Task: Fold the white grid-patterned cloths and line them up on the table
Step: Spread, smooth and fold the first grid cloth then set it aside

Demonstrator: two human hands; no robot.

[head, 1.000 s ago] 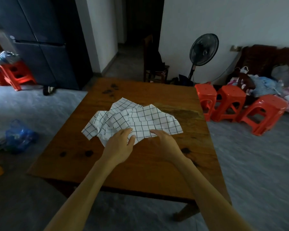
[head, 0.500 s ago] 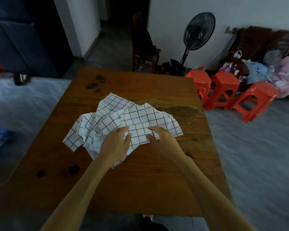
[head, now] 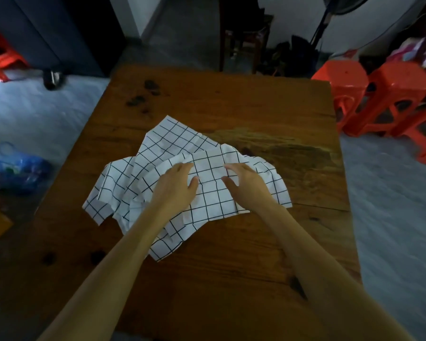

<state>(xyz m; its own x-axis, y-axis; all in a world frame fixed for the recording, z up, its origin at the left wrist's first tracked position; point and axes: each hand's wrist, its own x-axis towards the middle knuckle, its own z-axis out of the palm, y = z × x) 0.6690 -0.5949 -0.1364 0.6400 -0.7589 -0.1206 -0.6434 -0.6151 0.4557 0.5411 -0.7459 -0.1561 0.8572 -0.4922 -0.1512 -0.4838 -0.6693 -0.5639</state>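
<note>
Nearest the camera, two bare forearms reach over the near edge of the brown wooden table (head: 231,279) to the loose heap of white cloths with a black grid pattern (head: 172,148) lying about the table's middle. The left hand (head: 175,187) lies palm down on the heap with its fingers straight and its thumb spread, pressing the fabric and gripping nothing. The right hand (head: 246,180) rests on the topmost cloth just beside it, fingers bent and fingertips on the fabric; whether it pinches a fold I cannot tell. By my reading the task has barely begun: the cloths overlap in a rumpled pile, no folded piece lies anywhere on the table, and no row has been started, so separating, folding and lining up all remain. Left of the table, on the grey floor, sits a blue plastic bag (head: 22,168) with something inside, too blurred to name. Farther off at the right stand orange-red plastic stools (head: 379,94).
</note>
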